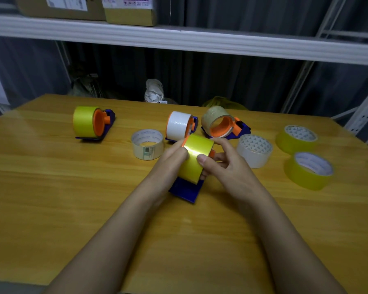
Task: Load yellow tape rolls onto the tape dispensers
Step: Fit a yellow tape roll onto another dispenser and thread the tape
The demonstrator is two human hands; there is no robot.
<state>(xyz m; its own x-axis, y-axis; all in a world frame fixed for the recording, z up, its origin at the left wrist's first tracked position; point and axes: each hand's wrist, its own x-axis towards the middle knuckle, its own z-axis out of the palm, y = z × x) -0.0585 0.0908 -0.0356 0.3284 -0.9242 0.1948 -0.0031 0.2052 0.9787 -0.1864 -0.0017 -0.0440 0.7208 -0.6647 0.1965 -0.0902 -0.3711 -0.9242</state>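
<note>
A yellow tape roll (pixel 194 155) sits on the orange wheel of a blue tape dispenser (pixel 187 190) in the middle of the wooden table (pixel 51 187). My left hand (pixel 172 157) grips the roll's left side. My right hand (pixel 221 164) holds its right side, thumb pressed on the tape's face. Two loose yellow rolls lie flat at the right, one farther back (pixel 295 142) and one nearer (pixel 308 172). At the far left, another blue dispenser carries a yellow roll (pixel 84 122).
Two more dispensers stand behind my hands, one with a white roll (pixel 177 126), one with a clear brownish roll (pixel 218 120). A clear roll (pixel 147 147) and a white roll (pixel 254 150) lie flat nearby. A white shelf (pixel 179 41) with cardboard boxes hangs overhead.
</note>
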